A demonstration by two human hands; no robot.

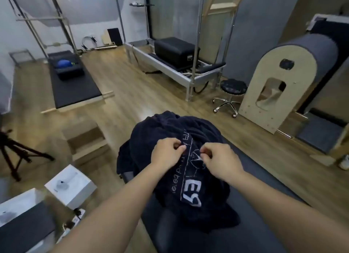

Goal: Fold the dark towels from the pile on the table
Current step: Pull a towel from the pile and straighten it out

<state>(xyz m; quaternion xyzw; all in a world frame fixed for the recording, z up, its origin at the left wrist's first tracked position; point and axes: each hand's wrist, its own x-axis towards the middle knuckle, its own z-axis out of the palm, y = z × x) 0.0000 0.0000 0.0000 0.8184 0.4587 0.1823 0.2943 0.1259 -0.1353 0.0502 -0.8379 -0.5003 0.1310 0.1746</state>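
Note:
A heap of dark navy towels point(166, 132) lies on the end of a dark padded table point(251, 201). The top towel point(190, 192) carries white printed lettering and lines and drapes toward me. My left hand point(167, 153) pinches the towel's fabric at the top of the heap, fingers curled. Close beside it, a little to the right, my right hand point(219, 157) pinches the same towel with thumb and fingertips. The two hands are about a hand's width apart. Part of the pile is hidden under the top towel.
White boxes point(70, 185) sit on the wooden floor at lower left, near a black tripod point(13, 154). A wooden step point(86, 139) stands left of the table. Further back are a metal-framed bed point(170, 64), a black stool point(233, 90) and a wooden arched barrel point(283, 82).

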